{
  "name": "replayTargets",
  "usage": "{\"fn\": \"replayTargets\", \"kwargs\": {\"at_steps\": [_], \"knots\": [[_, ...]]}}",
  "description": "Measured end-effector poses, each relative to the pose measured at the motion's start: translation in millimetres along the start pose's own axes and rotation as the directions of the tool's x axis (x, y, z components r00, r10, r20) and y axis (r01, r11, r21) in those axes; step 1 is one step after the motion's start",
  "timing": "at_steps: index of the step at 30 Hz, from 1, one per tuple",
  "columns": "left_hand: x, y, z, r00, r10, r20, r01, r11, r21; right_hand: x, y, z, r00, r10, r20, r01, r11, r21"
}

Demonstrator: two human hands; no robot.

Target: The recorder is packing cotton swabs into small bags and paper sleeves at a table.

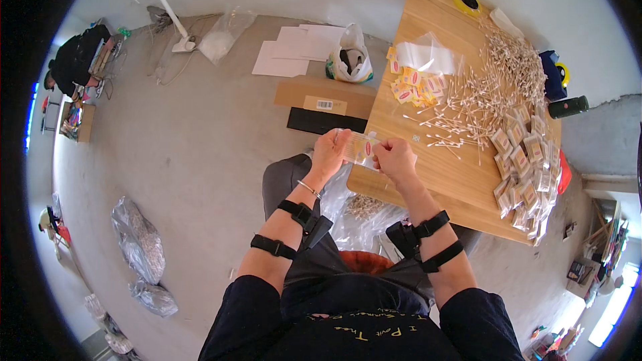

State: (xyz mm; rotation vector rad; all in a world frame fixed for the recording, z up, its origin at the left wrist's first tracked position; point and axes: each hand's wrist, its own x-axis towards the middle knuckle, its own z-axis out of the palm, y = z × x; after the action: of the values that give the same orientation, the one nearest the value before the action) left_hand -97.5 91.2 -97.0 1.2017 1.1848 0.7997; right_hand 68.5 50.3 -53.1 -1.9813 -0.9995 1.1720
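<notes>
Both hands closed on small clear packet (pixel 361 148) w/ red label, held above near table (pixel 428 180) edge: left hand (pixel 329 152) pinched its left end, right hand (pixel 394 158) its right end, long axis approx. left-right betw. grips, loose cotton swabs (pixel 468 107) beyond.

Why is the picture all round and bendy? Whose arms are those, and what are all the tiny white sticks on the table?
A camera on a person's head looks down through a very wide lens, which bends everything. The arms are that person's own, with black straps. The left hand and right hand together hold a small clear packet. On the wooden table lie loose cotton swabs, a row of filled swab packets and small yellow labels. A clear bag of swabs sits on the person's lap.
</notes>
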Motion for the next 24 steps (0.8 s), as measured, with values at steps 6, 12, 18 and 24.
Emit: {"fn": "replayTargets", "kwargs": {"at_steps": [6, 12, 18, 24], "knots": [[-3, 16, 1, 0.999, -0.036, -0.004, 0.036, 0.999, 0.030, -5, -3, 13, 0.995, 0.095, 0.041, -0.101, 0.975, 0.196], [0, 4, 3, 0.999, -0.016, -0.040, 0.017, 0.999, 0.039, -7, 4, 34, 0.992, 0.030, -0.119, -0.023, 0.998, 0.061], [0, 2, 1, 0.999, -0.042, 0.003, 0.042, 0.999, 0.029, -5, 8, 44, 0.971, 0.039, -0.235, -0.030, 0.999, 0.041], [4, -7, 4, 1.000, -0.007, -0.015, 0.006, 0.999, -0.038, -6, 15, 32, 0.927, -0.244, -0.283, 0.205, 0.966, -0.160]]}}
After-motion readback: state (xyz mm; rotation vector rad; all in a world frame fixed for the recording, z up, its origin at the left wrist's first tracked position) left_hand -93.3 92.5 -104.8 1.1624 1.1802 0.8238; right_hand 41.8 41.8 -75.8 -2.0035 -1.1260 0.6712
